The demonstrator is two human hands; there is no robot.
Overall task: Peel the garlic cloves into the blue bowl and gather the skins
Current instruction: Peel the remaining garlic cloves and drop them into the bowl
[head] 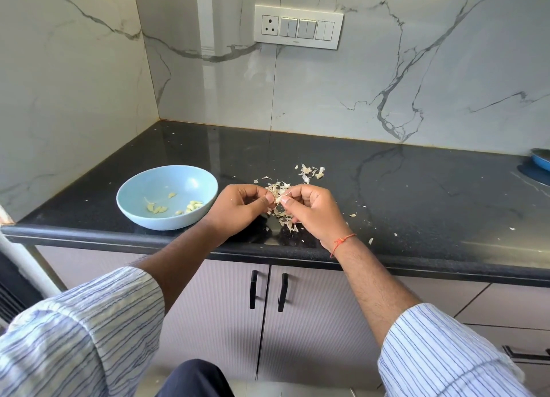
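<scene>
White marble-veined walls back a glossy black stone counter (387, 188). Above its front edge the left hand (238, 209) and right hand (312, 210) meet, fingers curled, both pinching one small pale garlic clove (279, 199) between thumbs and fingertips. Papery dry garlic skins (282, 215) lie scattered beneath and behind the hands. Just left stands a round light-blue bowl (131, 206) holding several peeled yellowish cloves (190, 207)

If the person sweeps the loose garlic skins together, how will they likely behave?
The garlic skins look thin and papery, so probably very light and floppy, likely to flutter or scatter. Stray flakes already dot the glossy black counter, suggesting they slide and drift easily.
</scene>
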